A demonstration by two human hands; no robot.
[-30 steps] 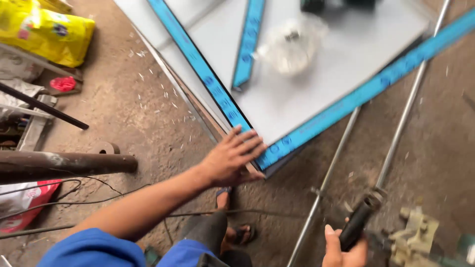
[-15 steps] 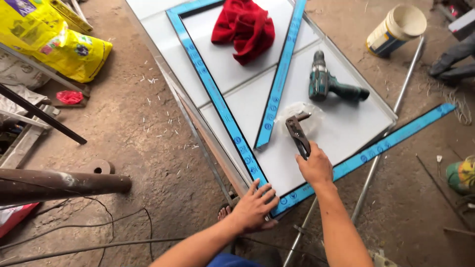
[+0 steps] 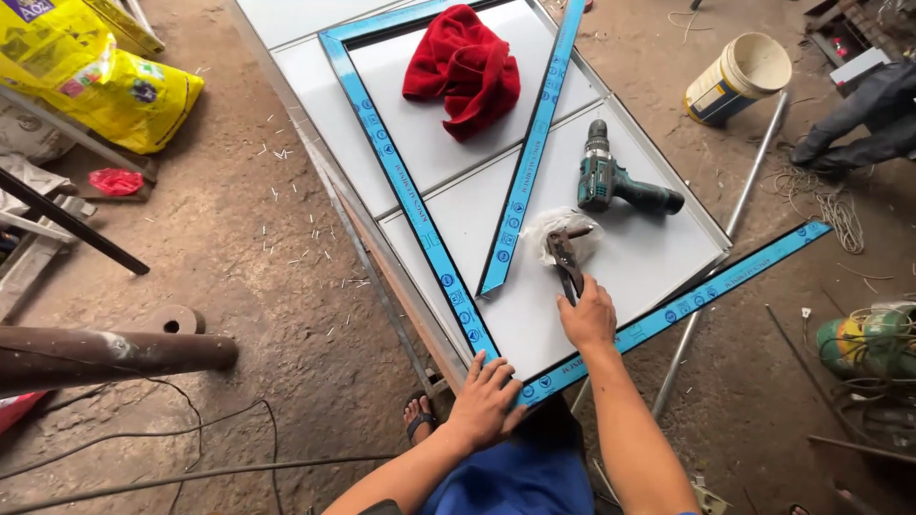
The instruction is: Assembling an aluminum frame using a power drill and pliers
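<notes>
My right hand (image 3: pixel 587 317) grips the handles of dark pliers (image 3: pixel 563 256), whose jaws point away from me onto a clear plastic bag (image 3: pixel 561 232) lying on a white panel (image 3: pixel 630 257). My left hand (image 3: pixel 485 398) lies flat, fingers spread, on the near corner where two blue-taped frame strips (image 3: pixel 401 181) meet. A third blue strip (image 3: pixel 530 153) runs diagonally across the panel. A teal cordless drill (image 3: pixel 618 183) rests just beyond the bag. A red cloth (image 3: pixel 465 69) is bunched at the far end of the panel.
A white bucket (image 3: pixel 739 76) stands on the dirt floor at far right beside a metal pipe (image 3: pixel 735 219). Yellow sacks (image 3: pixel 91 72) lie at far left, a rusty pipe (image 3: pixel 105 355) juts in from the left, and cables (image 3: pixel 191 458) cross the floor. My sandalled foot (image 3: pixel 417 417) is under the panel's corner.
The view rose from the panel's near corner to take in the whole panel. My right hand came up from the floor onto the panel with the pliers. My left hand stays on the corner.
</notes>
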